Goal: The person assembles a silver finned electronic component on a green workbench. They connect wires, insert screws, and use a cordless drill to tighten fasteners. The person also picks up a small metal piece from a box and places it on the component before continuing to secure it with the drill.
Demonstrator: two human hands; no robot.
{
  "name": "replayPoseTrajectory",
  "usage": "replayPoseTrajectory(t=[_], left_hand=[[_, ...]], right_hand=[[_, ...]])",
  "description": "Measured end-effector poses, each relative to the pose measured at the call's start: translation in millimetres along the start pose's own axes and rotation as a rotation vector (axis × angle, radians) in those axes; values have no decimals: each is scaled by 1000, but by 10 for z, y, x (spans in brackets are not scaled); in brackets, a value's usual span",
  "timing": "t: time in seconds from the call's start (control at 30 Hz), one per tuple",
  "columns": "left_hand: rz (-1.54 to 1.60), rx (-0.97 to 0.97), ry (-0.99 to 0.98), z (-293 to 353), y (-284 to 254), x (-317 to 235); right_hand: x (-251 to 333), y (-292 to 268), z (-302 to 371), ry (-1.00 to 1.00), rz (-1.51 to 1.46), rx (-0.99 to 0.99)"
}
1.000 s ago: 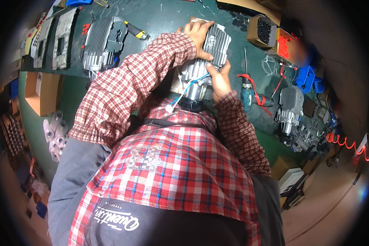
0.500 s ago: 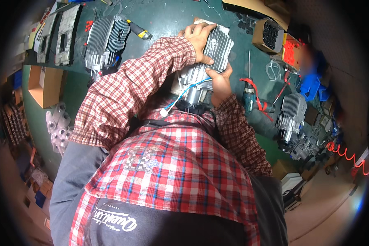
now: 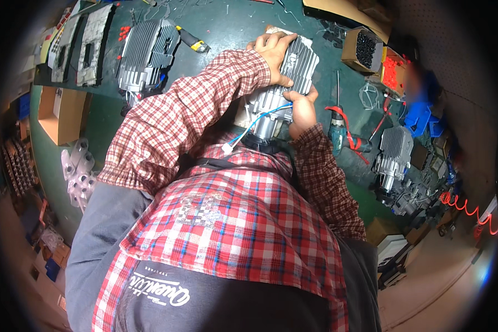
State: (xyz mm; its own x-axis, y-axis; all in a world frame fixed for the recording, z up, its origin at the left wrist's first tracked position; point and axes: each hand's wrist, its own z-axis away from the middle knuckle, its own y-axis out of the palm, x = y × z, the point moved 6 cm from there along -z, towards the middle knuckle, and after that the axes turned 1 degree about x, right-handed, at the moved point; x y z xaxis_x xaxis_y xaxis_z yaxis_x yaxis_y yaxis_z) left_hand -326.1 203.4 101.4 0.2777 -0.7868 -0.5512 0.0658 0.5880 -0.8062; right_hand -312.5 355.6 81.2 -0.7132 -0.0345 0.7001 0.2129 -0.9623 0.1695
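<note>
finned grey metal motor housing [image 3: 293,72] | tilted, cylindrical end toward the person | blue and white wires [image 3: 254,122] hang from it, ending in a white plug | over the green bench's [image 3: 227,27] near edge

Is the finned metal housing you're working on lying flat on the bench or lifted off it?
Lifted and tilted. Both hands hold the finned metal housing close to the chest: left hand on top, right hand underneath, above the green bench.

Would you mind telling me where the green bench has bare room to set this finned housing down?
The barest patch of green bench lies between the cardboard box and the second finned housing. A smaller strip runs above the left hand. Right of the right hand it is crowded: a drill, a red cable, and a grey motor unit.
</note>
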Motion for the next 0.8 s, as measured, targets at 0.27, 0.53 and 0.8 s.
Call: replayPoseTrajectory(t=[0.27,0.53,0.8], left_hand=[[4,44,10,21,-76,-25],[358,-260,95,172,-45,45],[744,-225,-269,911,671,693]], right_hand=[[-59,38,19,1,-28,-60],[-56,-95,22,-107,20,329],[-328,-1101,300,-461,502,-201]])
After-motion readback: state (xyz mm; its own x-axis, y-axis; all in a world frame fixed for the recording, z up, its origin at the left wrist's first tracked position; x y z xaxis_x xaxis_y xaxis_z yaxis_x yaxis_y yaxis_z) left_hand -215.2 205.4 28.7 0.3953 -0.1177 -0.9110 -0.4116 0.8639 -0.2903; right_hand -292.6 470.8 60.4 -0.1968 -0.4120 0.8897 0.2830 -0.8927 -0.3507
